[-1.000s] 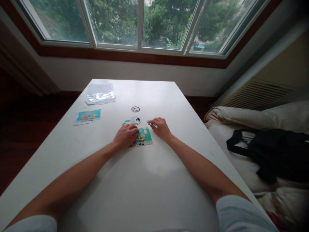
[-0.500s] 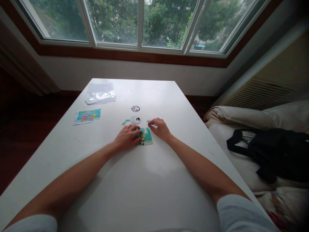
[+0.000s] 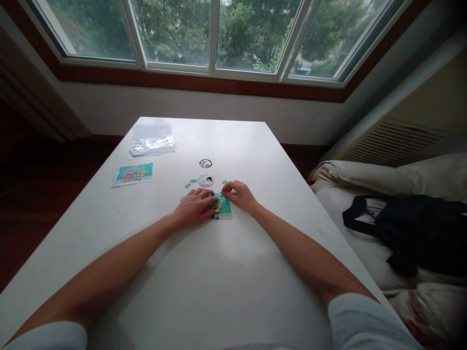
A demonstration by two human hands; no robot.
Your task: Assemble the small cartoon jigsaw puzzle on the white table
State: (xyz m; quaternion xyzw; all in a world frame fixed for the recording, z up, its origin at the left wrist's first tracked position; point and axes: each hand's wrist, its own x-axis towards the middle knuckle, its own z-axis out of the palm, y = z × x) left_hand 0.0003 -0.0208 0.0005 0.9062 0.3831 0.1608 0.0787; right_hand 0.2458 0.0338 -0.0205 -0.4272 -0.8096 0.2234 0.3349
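Observation:
A partly assembled jigsaw puzzle (image 3: 225,210), teal with a yellow cartoon figure, lies in the middle of the white table. My left hand (image 3: 195,206) rests over its left side with fingers spread, hiding that part. At the puzzle's upper right edge, my right hand (image 3: 239,194) pinches a small puzzle piece (image 3: 222,195), mostly covered by the fingertips. Loose teal pieces (image 3: 190,183) lie beyond my left hand, and another loose piece (image 3: 224,182) sits just past my right fingers.
Two round black-and-white discs (image 3: 206,180) lie beyond the puzzle. To the left are a printed picture sheet (image 3: 134,173) and a clear plastic bag (image 3: 153,141) over paper. A sofa with a black garment (image 3: 419,233) stands right of the table, with a window behind.
My right hand has shifted slightly left and toward me, from the loose pieces to the puzzle's upper edge. My left hand stays on the puzzle.

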